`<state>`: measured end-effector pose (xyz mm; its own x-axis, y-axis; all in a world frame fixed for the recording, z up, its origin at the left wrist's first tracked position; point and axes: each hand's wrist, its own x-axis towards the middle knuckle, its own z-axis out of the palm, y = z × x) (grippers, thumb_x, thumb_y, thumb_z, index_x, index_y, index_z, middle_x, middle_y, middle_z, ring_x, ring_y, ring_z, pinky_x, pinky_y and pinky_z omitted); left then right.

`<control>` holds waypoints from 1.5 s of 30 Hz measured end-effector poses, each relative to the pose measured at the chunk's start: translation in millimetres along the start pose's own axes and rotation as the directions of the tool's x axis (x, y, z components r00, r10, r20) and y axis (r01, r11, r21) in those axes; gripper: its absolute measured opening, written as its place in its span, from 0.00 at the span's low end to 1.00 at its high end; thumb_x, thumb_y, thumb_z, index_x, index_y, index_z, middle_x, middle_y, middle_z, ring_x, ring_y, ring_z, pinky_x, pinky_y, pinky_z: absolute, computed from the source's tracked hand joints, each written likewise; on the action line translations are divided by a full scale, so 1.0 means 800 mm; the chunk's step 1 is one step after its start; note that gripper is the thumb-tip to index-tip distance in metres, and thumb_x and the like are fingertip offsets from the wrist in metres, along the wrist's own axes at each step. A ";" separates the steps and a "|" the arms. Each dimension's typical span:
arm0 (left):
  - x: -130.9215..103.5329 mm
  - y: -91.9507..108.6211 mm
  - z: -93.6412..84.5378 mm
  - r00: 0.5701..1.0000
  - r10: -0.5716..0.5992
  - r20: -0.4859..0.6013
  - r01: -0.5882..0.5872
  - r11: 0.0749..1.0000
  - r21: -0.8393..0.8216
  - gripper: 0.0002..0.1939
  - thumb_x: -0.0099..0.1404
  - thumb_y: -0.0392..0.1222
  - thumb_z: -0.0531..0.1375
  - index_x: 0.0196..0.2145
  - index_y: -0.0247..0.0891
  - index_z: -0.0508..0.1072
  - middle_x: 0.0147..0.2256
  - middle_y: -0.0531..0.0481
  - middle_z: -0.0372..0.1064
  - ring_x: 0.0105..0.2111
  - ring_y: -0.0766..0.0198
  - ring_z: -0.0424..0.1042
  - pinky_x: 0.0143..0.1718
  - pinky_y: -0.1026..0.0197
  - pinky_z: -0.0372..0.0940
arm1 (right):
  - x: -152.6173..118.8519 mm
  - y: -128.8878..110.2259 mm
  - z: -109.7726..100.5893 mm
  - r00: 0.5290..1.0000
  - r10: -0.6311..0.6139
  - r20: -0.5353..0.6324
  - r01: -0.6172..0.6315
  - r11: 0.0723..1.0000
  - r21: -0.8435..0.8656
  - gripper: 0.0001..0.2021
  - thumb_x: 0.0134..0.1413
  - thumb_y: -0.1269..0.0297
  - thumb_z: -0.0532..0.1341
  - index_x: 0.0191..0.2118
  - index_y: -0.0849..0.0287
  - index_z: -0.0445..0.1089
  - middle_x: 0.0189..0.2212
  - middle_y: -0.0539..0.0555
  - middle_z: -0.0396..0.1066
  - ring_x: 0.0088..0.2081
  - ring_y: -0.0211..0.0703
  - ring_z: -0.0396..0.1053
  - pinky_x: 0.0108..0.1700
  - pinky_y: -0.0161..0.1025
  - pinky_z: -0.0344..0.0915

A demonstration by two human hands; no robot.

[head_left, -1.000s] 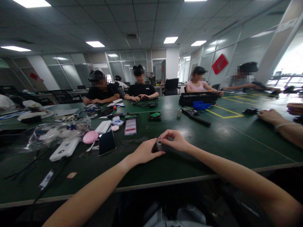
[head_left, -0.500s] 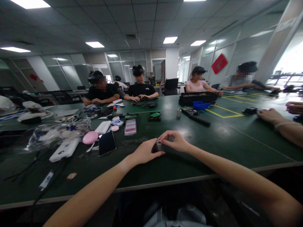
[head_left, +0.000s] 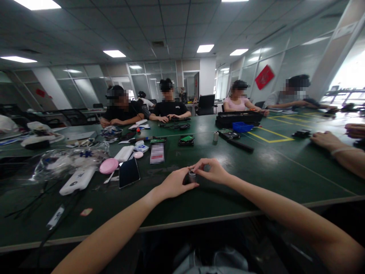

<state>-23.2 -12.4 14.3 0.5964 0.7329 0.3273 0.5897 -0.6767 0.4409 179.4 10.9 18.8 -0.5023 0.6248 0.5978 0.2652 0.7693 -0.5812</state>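
A small grey metal cylinder [head_left: 192, 177] stands upright on the green table, between my two hands. My left hand [head_left: 175, 183] is wrapped round its left side, the thumb in front and the fingers mostly hidden behind. My right hand [head_left: 211, 171] has thumb and index finger pinched at the cylinder's top; whatever small part they hold is too small to make out. A second metal cylinder [head_left: 216, 136] stands farther back on the table.
At the left lie a black phone [head_left: 129, 173], a pink round case [head_left: 108, 166], a white device [head_left: 78, 180] and plastic bags. Behind are hard drives [head_left: 186, 140], a blue tray [head_left: 242, 127] and a black case. Several people sit around; another person's hand [head_left: 325, 139] rests at the right.
My right hand's fingers have shifted very slightly at the cylinder's top. My left hand looks unmoved.
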 end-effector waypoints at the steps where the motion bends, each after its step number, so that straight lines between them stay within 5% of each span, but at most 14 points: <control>1: 0.000 0.000 0.000 1.000 -0.001 0.002 0.001 1.000 -0.001 0.26 0.59 0.53 0.61 0.51 0.37 0.66 0.45 0.43 0.70 0.45 0.52 0.69 0.42 0.56 0.64 | 0.000 0.000 0.000 1.000 -0.009 -0.005 0.009 1.000 -0.012 0.08 0.54 0.61 0.61 0.33 0.60 0.74 0.32 0.55 0.76 0.29 0.39 0.70 0.34 0.37 0.66; 24: 0.000 0.002 -0.001 1.000 0.008 -0.002 -0.008 1.000 -0.030 0.25 0.59 0.52 0.62 0.51 0.38 0.67 0.46 0.44 0.69 0.44 0.53 0.69 0.43 0.56 0.64 | 0.001 0.001 -0.007 0.983 -0.185 0.010 0.180 0.941 -0.286 0.04 0.53 0.63 0.62 0.32 0.54 0.74 0.29 0.50 0.77 0.25 0.37 0.68 0.37 0.39 0.64; 45: 0.001 -0.001 0.002 1.000 0.015 -0.008 -0.015 1.000 -0.018 0.24 0.58 0.53 0.62 0.49 0.38 0.67 0.46 0.44 0.69 0.44 0.53 0.69 0.42 0.57 0.64 | 0.001 -0.004 -0.008 0.974 -0.218 0.059 0.225 0.924 -0.310 0.04 0.54 0.65 0.61 0.33 0.54 0.74 0.28 0.49 0.77 0.22 0.36 0.68 0.35 0.38 0.62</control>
<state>-22.3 -11.5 13.2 0.6007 0.7232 0.3408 0.5707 -0.6864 0.4507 183.7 9.9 24.3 -0.5958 0.4334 0.6762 0.3870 0.8926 -0.2311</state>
